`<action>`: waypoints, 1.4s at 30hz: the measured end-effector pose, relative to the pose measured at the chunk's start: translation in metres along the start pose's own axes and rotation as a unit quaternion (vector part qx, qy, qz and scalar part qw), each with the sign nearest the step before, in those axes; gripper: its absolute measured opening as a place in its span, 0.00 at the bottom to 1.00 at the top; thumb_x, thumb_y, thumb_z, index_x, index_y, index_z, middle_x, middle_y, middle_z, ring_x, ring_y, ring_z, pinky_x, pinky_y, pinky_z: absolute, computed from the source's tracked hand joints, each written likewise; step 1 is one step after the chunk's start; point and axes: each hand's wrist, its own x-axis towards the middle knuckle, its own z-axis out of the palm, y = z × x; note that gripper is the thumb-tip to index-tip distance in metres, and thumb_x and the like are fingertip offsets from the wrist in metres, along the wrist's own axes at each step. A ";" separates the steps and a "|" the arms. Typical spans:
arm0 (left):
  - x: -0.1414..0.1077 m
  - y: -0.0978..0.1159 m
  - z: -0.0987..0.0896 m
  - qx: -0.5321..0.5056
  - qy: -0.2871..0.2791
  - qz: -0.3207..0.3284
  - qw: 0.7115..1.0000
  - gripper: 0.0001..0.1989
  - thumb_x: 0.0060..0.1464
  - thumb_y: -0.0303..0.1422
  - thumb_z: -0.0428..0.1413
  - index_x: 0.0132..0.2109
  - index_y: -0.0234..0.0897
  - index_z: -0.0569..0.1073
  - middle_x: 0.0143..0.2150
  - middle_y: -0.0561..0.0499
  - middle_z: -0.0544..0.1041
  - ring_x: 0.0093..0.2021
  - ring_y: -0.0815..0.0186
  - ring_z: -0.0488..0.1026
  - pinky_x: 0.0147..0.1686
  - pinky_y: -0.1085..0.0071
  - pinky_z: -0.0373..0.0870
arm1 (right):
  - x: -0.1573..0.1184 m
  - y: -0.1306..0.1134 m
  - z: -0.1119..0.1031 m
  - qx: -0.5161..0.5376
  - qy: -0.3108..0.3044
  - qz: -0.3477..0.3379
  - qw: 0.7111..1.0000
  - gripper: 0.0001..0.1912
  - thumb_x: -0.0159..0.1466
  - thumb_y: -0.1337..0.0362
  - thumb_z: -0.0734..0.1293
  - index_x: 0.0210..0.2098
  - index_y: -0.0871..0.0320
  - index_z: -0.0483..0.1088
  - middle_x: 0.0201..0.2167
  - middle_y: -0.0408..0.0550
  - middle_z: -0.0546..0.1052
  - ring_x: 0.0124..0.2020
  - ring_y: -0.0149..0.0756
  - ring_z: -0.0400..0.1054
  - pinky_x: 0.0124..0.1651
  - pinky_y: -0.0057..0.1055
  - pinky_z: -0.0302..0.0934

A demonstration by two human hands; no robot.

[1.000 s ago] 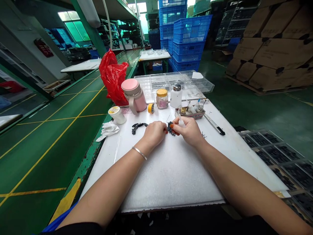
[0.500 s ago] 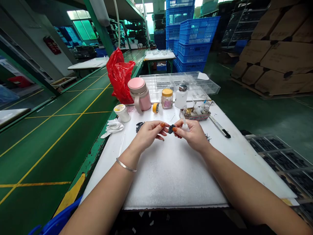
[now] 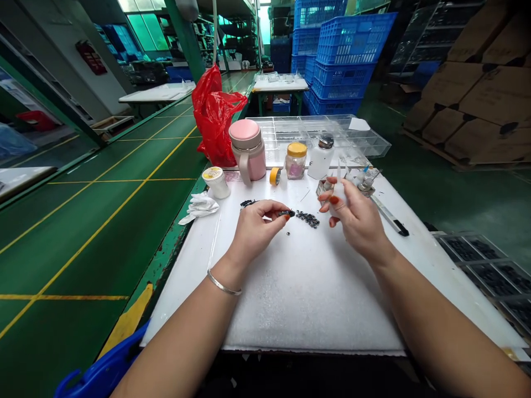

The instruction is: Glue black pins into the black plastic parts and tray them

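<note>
My left hand [image 3: 261, 224] pinches a small black part [image 3: 286, 213] between thumb and fingers, above the white table. To its right, my right hand [image 3: 352, 213] is raised and closed around a small white squeeze bottle [image 3: 339, 189] whose thin nozzle points up. Between the hands lies a pile of tiny black rings [image 3: 307, 219]. One loose black ring [image 3: 288, 234] sits nearer me. Partly hidden behind my left hand are more black parts [image 3: 248, 203]. Past my right hand stands a tray of small bottles [image 3: 326, 188], largely covered by the hand.
Along the back of the white table [image 3: 298, 309] stand a pink mug [image 3: 248, 149], yellow tape [image 3: 275, 176], a yellow-lidded jar [image 3: 296, 161] and a white pump bottle [image 3: 321, 159]. White gloves [image 3: 199, 206] and a tub [image 3: 216, 183] are left. A cutter knife [image 3: 392, 216] lies right.
My right hand has moved right and up, away from the left hand, and the bottle's nozzle now points upward. The ring pile has come into view. The camera view has shifted slightly.
</note>
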 end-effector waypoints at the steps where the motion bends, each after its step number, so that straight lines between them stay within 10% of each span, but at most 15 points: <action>1: -0.001 0.001 0.000 0.009 0.003 0.009 1.000 0.07 0.51 0.31 0.61 0.38 0.35 0.81 0.35 0.48 0.79 0.34 0.66 0.74 0.31 0.75 0.74 | 0.001 -0.001 -0.003 -0.012 0.011 -0.011 1.000 0.25 0.68 0.48 0.63 0.58 0.57 0.62 0.43 0.53 0.76 0.37 0.37 0.74 0.24 0.25 0.67; 12: -0.005 0.007 0.000 0.021 0.001 0.033 0.999 0.06 0.53 0.27 0.60 0.39 0.37 0.81 0.36 0.51 0.81 0.36 0.66 0.77 0.35 0.74 0.77 | -0.005 -0.012 -0.015 0.093 0.135 -0.103 0.981 0.15 0.52 0.55 0.79 0.32 0.56 0.75 0.29 0.47 0.76 0.26 0.35 0.68 0.24 0.30 0.58; 42: -0.010 0.017 0.002 0.039 0.013 0.067 0.997 0.07 0.52 0.26 0.60 0.38 0.38 0.81 0.35 0.52 0.81 0.35 0.67 0.78 0.33 0.75 0.77 | -0.009 -0.010 -0.006 0.046 0.149 -0.126 0.980 0.13 0.58 0.52 0.74 0.31 0.55 0.76 0.26 0.47 0.71 0.25 0.35 0.63 0.24 0.33 0.53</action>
